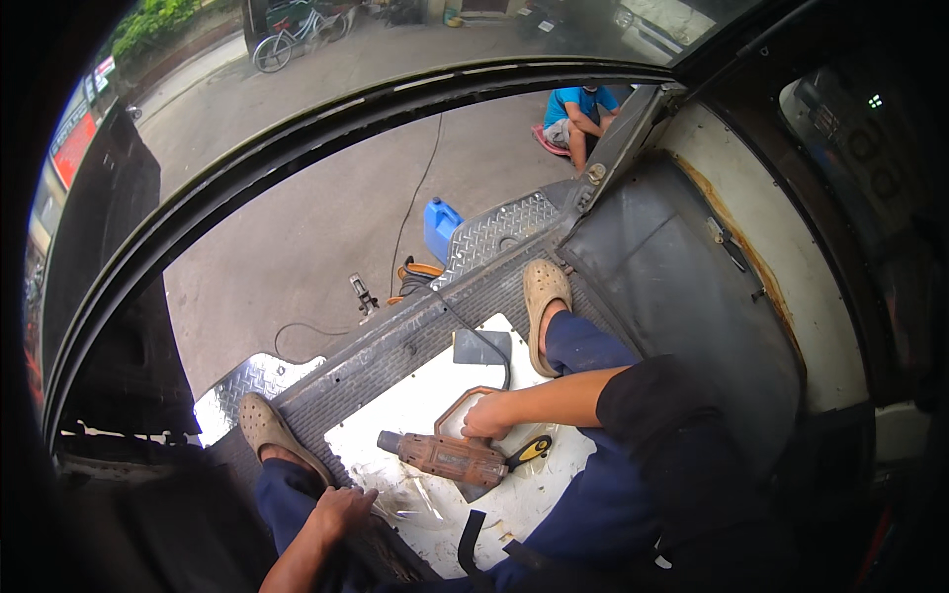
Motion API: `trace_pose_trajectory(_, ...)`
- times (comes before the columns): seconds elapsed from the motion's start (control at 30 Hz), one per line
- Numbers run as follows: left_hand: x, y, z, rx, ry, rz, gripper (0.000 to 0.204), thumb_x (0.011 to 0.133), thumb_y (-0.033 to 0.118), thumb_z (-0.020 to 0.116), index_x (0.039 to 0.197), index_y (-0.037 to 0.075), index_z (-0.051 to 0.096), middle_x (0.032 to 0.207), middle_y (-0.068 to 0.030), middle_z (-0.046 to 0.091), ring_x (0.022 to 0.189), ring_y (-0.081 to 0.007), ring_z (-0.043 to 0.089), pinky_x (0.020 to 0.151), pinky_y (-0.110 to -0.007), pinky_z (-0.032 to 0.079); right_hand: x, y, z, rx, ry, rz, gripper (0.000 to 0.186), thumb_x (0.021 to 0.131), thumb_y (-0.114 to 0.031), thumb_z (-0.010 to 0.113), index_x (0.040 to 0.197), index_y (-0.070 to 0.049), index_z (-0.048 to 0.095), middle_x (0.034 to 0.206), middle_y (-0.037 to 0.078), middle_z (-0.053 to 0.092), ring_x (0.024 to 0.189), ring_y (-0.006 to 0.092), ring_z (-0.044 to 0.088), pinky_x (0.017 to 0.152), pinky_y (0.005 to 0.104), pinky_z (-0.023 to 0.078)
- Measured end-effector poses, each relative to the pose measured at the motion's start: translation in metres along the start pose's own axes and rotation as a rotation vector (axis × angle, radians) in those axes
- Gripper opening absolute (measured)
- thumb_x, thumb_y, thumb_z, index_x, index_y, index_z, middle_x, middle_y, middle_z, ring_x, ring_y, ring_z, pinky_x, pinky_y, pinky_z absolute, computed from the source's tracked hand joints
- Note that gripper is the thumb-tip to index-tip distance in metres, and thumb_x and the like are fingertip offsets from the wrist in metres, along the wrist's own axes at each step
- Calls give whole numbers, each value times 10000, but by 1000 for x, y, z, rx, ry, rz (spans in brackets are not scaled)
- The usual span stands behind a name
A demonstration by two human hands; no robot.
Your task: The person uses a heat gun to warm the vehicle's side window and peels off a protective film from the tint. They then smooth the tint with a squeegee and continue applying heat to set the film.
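Evidently, handling the corded power tool [447,458] is the step in hand: it sits over the white panel [410,403], the person's right grip [486,415] clamped on it. Their left grip [344,510], loosely apart and seemingly empty, is by the panel's near-left edge. I'd say the next move calls for a firm hold, clear of the yellow-black tool [531,451] on that panel.

We look across a ribbed floor [395,371], flanked at right by a grey panel [682,247] and white wall [820,336], under a black frame [474,79] onto daylit pavement [297,237].
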State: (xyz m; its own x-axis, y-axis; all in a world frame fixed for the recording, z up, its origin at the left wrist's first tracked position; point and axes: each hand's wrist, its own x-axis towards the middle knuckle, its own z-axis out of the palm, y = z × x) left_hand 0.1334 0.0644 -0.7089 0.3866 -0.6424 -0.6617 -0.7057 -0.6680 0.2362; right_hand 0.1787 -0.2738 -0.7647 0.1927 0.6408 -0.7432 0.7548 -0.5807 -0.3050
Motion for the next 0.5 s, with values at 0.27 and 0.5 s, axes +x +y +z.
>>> trace_pose_trajectory(0.27, 7, -6, -3, 44, -43, 73, 337, 858, 281, 527, 1144, 102, 516, 886, -150, 642, 807, -323, 644, 618, -430, 509, -40, 36, -65, 199, 265, 192, 432, 677, -215, 684, 1060, -29, 609, 1011, 188, 629, 943, 331, 607, 778, 417, 495)
trace_pose_trajectory(0.5, -6, -59, -78, 58, 209, -262, 530, 790, 475, 550, 1139, 76, 572, 1016, -175, 640, 940, -344, 608, 811, -441, 485, -101, 80, -56, 206, 513, 527, 224, 692, -180, 628, 822, -10, 695, 866, 159, 673, 830, 306, 644, 677, 395, 521)
